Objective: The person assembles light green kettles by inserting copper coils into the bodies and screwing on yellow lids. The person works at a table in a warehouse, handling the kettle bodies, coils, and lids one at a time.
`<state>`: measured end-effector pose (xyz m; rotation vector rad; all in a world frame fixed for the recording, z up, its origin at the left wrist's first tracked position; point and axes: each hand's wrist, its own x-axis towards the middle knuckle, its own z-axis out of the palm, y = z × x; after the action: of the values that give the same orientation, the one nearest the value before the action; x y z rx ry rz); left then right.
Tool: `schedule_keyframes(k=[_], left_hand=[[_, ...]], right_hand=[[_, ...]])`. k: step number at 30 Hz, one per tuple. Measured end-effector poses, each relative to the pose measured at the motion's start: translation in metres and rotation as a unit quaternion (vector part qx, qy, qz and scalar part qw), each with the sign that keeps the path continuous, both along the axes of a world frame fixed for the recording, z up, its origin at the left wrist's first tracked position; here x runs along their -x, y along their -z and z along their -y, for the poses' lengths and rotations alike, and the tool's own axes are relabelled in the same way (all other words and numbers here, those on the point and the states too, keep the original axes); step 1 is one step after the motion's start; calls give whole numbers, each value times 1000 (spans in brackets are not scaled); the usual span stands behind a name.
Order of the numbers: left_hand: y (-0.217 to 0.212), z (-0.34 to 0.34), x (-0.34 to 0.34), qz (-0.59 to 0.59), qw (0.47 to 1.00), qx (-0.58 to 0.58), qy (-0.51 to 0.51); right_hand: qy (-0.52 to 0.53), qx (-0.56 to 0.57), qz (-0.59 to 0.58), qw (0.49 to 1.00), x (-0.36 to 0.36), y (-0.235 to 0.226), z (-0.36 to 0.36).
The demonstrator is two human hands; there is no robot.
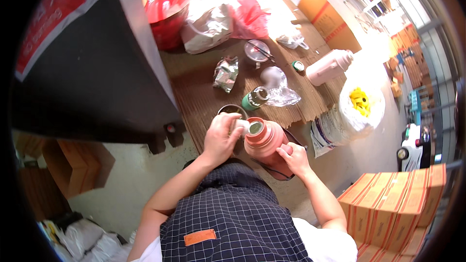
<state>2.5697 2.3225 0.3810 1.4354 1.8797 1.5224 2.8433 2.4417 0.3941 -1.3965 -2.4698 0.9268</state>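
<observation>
While gripping the pink flask (265, 146) by its handle (287, 149) with a curled right hand (294, 159) near the table (191, 80), and pinching a pale cap (242, 125) beside its mouth (256, 127) with the left hand (221, 137), could splash the apron (228, 211) by overtipping.

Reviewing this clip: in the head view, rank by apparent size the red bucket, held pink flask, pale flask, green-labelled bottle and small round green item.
1. Red bucket
2. Held pink flask and pale flask: unsure, the held one is nearer
3. Green-labelled bottle
4. Small round green item
</observation>
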Motion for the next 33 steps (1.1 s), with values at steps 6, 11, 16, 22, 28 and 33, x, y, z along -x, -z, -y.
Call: schedule_keyframes(k=[6,11,16,22,28,33], left_hand=[[-32,-35,-38,-181,979,2,95],[-41,-63,-70,-220,964,-8,148],[-54,-129,-84,-239,961,-2,140],[-39,-190,-85,-177,983,-19,-53],[-12,-199,-124,-97,977,150,-121],[-4,-190,-147,-2,940,241,-241]], right_hand=[[34,-55,-83,994,-30,-33,7],[37,-52,-132,989,-54,-56,-24],[50,-1,-203,978,-76,-56,-105],[121,38,-356,926,-100,-42,-261],[167,32,-479,861,-21,-7,-417],[205,48,-583,785,72,80,-525]])
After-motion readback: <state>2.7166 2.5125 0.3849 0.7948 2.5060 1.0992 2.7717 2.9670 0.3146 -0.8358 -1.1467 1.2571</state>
